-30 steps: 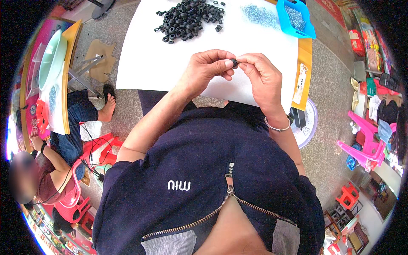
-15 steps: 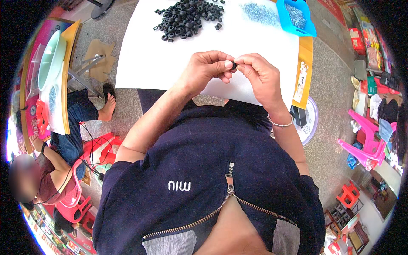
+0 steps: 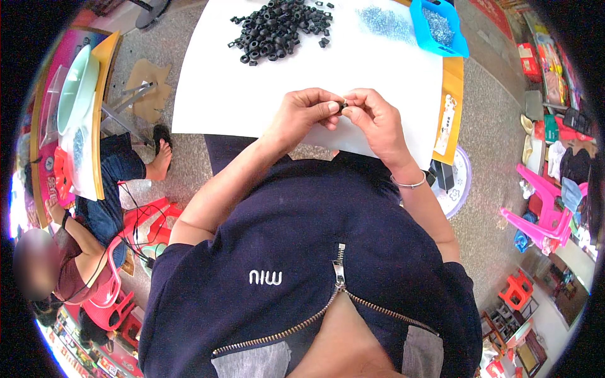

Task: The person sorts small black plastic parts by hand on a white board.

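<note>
well left of the white worktop [image 3: 214, 82], a co-worker [image 3: 75, 271] in a dark reddish top and jeans is sitting beside another worktop [image 3: 104, 126], where a pale green basin [image 3: 74, 91] is resting. between that place and the white worktop, a brown piece of cardboard [image 3: 142, 75] is lying on the floor. on the far part of the white worktop, a big loose heap of black pieces [image 3: 274, 31] is spreading out, a few stray ones sitting along its right side.

over the near part of the white worktop, clear of that heap, the left hand [image 3: 309, 116] is pinching a small black piece [image 3: 342, 108] between thumb and fingertips. the right hand [image 3: 376, 120] is meeting it there, thumb and fingers narrowed onto the same piece from its right; whether a second tiny part is hiding between those fingertips, i can't tell. a thin bangle [image 3: 409, 184] is circling the right wrist.

at the white worktop's far right, fine bluish bits [image 3: 384, 22] are lying loose, and just beside them a blue basket [image 3: 460, 48] is holding more. farther off, right of the white worktop, a pink plastic stool [image 3: 547, 198] is standing among clutter.
</note>
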`<state>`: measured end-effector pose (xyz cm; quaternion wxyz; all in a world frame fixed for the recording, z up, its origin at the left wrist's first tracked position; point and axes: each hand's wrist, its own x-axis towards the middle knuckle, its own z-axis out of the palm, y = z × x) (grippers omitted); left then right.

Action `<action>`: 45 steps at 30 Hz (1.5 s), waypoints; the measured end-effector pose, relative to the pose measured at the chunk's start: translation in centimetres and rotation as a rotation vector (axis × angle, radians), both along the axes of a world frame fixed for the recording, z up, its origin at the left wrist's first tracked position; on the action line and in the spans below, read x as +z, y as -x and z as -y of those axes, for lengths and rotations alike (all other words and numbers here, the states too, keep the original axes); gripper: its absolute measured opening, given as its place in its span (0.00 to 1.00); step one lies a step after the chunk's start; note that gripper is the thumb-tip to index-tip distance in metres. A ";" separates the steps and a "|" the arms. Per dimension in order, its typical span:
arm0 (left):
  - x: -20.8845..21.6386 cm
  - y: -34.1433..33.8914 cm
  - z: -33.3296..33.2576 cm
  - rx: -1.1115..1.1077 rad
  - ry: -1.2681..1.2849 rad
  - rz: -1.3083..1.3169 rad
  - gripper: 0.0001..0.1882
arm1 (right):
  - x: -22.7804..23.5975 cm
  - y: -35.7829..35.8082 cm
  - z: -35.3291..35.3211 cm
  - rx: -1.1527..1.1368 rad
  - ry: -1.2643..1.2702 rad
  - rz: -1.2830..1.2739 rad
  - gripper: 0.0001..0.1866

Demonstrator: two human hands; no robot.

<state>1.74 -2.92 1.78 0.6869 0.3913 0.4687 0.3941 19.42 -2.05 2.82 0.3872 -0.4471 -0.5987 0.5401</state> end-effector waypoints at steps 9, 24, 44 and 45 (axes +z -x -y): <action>-0.1 0.2 -0.5 -0.023 -0.007 0.030 0.12 | 0.3 -0.3 -1.1 0.103 -0.588 0.300 0.06; 0.3 0.0 -1.3 -0.091 0.075 0.018 0.17 | -0.4 0.2 -0.6 0.051 -0.363 0.245 0.07; 0.0 -3.6 0.8 0.026 -0.276 -0.115 0.14 | -0.5 4.2 0.5 -0.361 -0.196 0.010 0.15; 0.5 -3.6 0.7 0.023 -0.276 -0.114 0.14 | -0.5 3.9 0.5 -0.364 -0.196 0.010 0.15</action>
